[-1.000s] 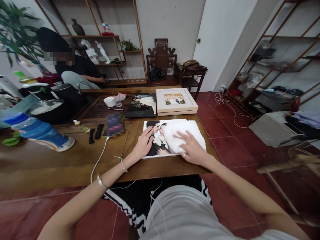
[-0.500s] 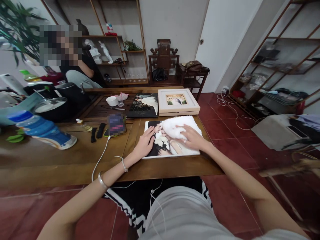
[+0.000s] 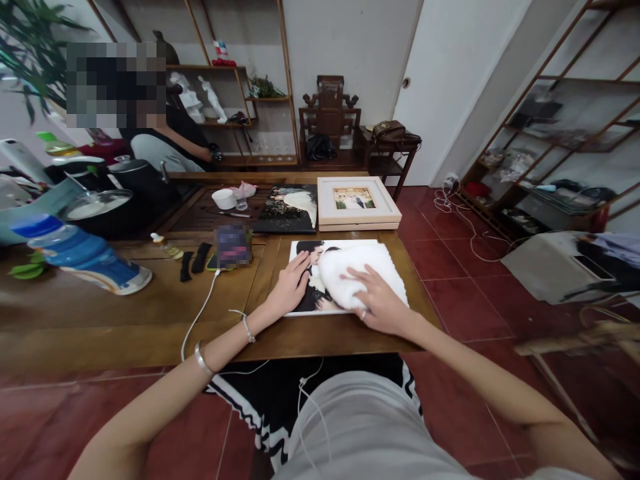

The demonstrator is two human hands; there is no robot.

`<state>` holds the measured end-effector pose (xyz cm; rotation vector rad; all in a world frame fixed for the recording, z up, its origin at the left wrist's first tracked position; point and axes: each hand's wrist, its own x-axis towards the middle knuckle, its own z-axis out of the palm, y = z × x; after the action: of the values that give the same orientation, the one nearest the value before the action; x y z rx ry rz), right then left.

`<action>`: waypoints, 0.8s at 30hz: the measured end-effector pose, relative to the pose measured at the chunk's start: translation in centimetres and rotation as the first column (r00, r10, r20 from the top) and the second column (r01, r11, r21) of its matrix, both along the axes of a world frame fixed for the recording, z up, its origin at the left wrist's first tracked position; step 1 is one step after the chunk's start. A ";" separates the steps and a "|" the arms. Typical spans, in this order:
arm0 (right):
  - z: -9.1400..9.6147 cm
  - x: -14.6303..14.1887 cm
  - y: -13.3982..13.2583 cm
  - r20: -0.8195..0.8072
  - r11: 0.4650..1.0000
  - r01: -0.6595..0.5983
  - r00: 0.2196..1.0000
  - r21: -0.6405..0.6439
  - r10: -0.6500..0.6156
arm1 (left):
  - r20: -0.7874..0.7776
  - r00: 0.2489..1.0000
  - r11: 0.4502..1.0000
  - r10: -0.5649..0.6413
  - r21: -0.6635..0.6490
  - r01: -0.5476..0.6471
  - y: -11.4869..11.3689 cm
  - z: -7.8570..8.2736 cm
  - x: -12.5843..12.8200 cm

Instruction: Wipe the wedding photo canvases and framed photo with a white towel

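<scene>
A wedding photo panel (image 3: 313, 303) lies flat on the wooden table in front of me. My left hand (image 3: 291, 283) rests on its left side, fingers stretched out and holding it down. Over the panel's right part, a fluffy white cloth (image 3: 385, 267) is spread, covering much of the picture. My right hand (image 3: 383, 299) grips this cloth from above, its fingers spread and pressed into the pile. What lies under that palm is hidden.
Behind the panel are a dark photo panel (image 3: 285, 207) and a pale framed photo (image 3: 327, 200). A phone (image 3: 233, 247) with a white cable (image 3: 200, 313), a blue-capped bottle (image 3: 85, 257) and a pot (image 3: 100, 207) stand to the left. A person (image 3: 170, 143) sits across the table.
My right hand has slid the white cloth toward me across the panel, and the cloth now covers more of the picture's lower right. My left hand has stayed in place.
</scene>
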<state>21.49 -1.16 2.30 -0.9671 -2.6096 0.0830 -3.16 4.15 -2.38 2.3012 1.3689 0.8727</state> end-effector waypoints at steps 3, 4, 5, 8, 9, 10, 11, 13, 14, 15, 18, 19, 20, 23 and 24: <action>0.6 -0.1 -3.4 0.020 0.993 -0.109 0.994 -0.049 0.110 | -0.017 1.000 1.000 0.005 -0.009 -0.005 -0.1 0.1 0.0; 0.8 0.0 -3.9 0.022 0.988 -0.137 0.990 -0.066 0.138 | -0.019 1.000 1.000 0.005 -0.010 -0.005 -0.1 0.2 0.0; 1.0 0.1 -3.9 0.017 0.985 -0.151 0.988 -0.080 0.153 | -0.019 1.000 1.000 0.003 -0.007 -0.003 -0.1 0.2 0.0; 1.4 0.9 -1.8 0.000 0.991 -0.098 0.995 -0.092 0.099 | -0.020 1.000 1.000 -0.017 0.012 0.017 -0.1 0.3 0.0; 1.4 1.3 -0.5 0.000 0.995 -0.054 0.999 -0.087 0.055 | -0.022 0.999 1.000 -0.023 0.016 0.024 0.0 0.3 0.0; 1.5 1.7 1.0 0.004 0.997 -0.003 1.000 -0.080 0.003 | -0.025 0.999 0.999 -0.028 0.017 0.029 0.0 0.3 0.0; 1.4 2.1 2.5 0.007 0.996 0.055 0.998 -0.069 -0.055 | -0.028 0.999 0.999 -0.031 0.016 0.031 0.0 0.3 0.0; 1.3 2.8 5.6 0.004 0.985 0.167 0.986 -0.050 -0.167 | -0.030 0.999 1.000 -0.029 0.011 0.029 0.1 0.2 -0.1; 1.2 3.1 7.0 -0.005 0.976 0.214 0.977 -0.047 -0.214 | -0.029 0.999 1.000 -0.027 0.010 0.028 0.1 0.1 -0.1; 1.0 3.3 8.1 -0.021 0.968 0.246 0.969 -0.044 -0.247 | -0.025 0.999 1.000 -0.025 0.010 0.025 0.1 0.1 -0.1; 0.4 3.2 9.8 -0.061 0.965 0.263 0.963 -0.012 -0.263 | -0.016 1.000 1.000 -0.016 0.006 0.016 0.1 0.0 -0.1; 0.2 3.0 9.6 -0.065 0.966 0.259 0.964 0.012 -0.258 | -0.014 1.000 1.000 -0.011 0.003 0.011 0.0 0.1 -0.1; 0.0 2.8 9.1 -0.061 0.966 0.254 0.966 0.035 -0.252 | -0.013 1.000 1.000 -0.006 0.000 0.006 0.0 0.1 -0.1; -0.3 2.0 6.0 -0.025 0.977 0.202 0.979 0.063 -0.200 | -0.002 1.000 1.000 0.004 0.002 -0.004 -0.1 0.1 0.0; -0.3 1.7 4.6 -0.011 0.985 0.167 0.986 0.051 -0.167 | 0.002 1.000 1.000 0.004 0.006 -0.004 -0.1 0.1 0.0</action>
<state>23.19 3.42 2.00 -1.1602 -2.5002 -0.0243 -3.19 4.08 -2.24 2.3019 1.3729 0.8814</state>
